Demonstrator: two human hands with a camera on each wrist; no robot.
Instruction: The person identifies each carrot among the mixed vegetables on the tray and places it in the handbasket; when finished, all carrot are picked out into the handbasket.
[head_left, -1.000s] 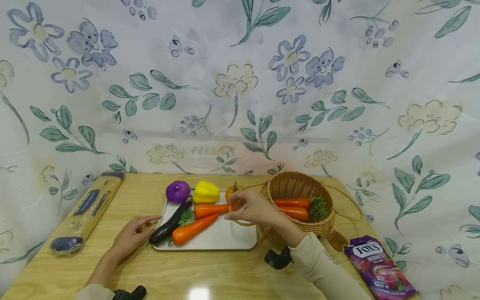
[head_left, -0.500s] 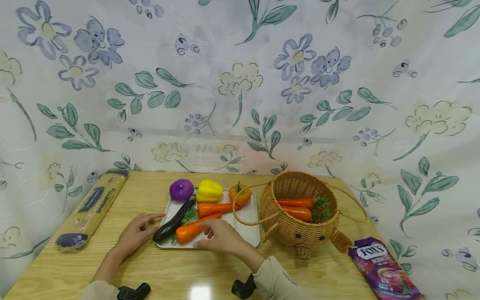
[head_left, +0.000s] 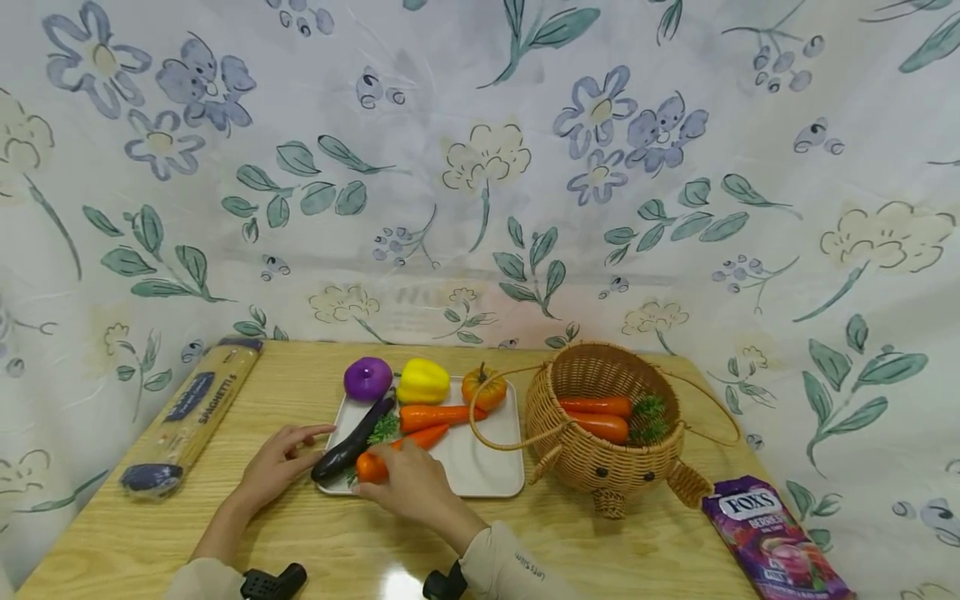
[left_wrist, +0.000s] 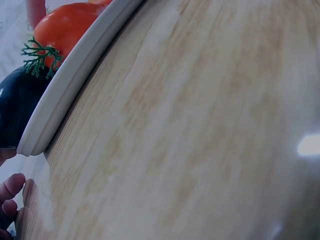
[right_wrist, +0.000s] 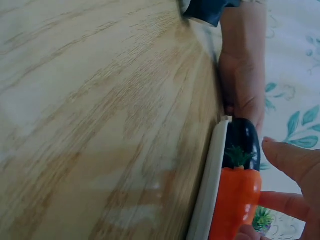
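In the head view my right hand [head_left: 412, 487] is over the thick end of the front orange carrot [head_left: 371, 468], which lies on the white tray [head_left: 483, 467]. The right wrist view has the thumb of that hand [right_wrist: 297, 175] spread apart from the carrot [right_wrist: 235, 200], with a finger at its side. Relaxed, my left hand [head_left: 273, 471] rests at the tray's left edge beside the dark eggplant [head_left: 356, 446]; its fingertips [left_wrist: 11, 190] show in the left wrist view. A second carrot [head_left: 435, 417] lies behind the front one.
A purple vegetable [head_left: 367, 379], yellow pepper [head_left: 423, 382] and small pumpkin [head_left: 483, 390] sit along the tray's back. Right of it stands a wicker basket [head_left: 570, 462] holding carrots, its handle over the tray. Spaghetti [head_left: 197, 412] lies far left, a purple FOX'S bag [head_left: 776, 537] far right.
My right hand has moved left from near the pumpkin and basket handle, down to the front carrot's thick end. My left hand has stayed by the tray. The head view has shifted slightly.
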